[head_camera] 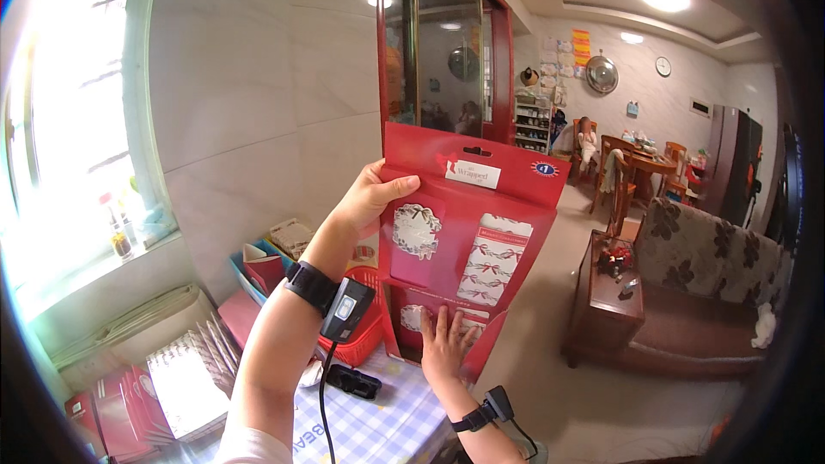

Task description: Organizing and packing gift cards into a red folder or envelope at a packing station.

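Note:
In the middle of the view a red cardboard hanging package is held up, its top flap pierced by a hanger slot. It shows a wreath-patterned card and a white one with red bows, with a pocket along the bottom. My left hand grips its upper left edge, thumb on the front. The fingers of my right hand are spread flat against the lower front, over the pocket. Below it lies a blue checked tablecloth. Each of my wrists wears a black strap with a cabled device.
A red plastic basket, a black object, a blue bin, patterned white paper goods and red card folders lie at left. At right stand a wooden side table and a sofa; a person sits far back.

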A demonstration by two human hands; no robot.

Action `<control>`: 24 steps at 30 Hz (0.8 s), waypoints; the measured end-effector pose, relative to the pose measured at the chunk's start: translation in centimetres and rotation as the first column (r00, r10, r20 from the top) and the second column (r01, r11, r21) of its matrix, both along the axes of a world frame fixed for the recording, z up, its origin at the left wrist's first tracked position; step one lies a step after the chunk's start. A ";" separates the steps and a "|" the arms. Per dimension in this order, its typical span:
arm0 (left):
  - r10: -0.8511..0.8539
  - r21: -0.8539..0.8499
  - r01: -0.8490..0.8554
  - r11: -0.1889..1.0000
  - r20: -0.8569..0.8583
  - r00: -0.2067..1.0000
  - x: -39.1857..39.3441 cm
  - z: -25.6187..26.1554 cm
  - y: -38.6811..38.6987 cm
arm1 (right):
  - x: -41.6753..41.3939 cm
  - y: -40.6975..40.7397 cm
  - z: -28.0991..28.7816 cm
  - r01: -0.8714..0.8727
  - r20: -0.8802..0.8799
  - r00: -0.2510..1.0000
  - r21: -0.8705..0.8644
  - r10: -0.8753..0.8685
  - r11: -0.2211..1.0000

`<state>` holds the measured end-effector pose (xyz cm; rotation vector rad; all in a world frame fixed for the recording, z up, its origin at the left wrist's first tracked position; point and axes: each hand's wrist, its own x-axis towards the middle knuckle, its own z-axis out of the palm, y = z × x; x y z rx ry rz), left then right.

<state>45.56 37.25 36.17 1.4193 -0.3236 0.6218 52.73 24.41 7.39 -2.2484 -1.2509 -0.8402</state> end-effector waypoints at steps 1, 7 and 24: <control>-0.031 0.012 0.031 0.999 0.004 0.999 0.2 0.0 0.1 | 0.0 0.1 0.1 -0.003 0.001 1.000 0.000 0.003 1.000; 0.008 -0.068 -0.007 0.998 0.015 1.000 0.8 -1.4 1.1 | 0.0 0.1 0.5 0.034 0.048 0.998 0.007 -0.035 0.999; 0.237 0.262 -0.169 0.950 -0.255 0.937 -1.0 -10.3 2.7 | -2.1 -1.0 -1.3 -0.072 -0.181 0.982 -0.116 0.050 0.991</control>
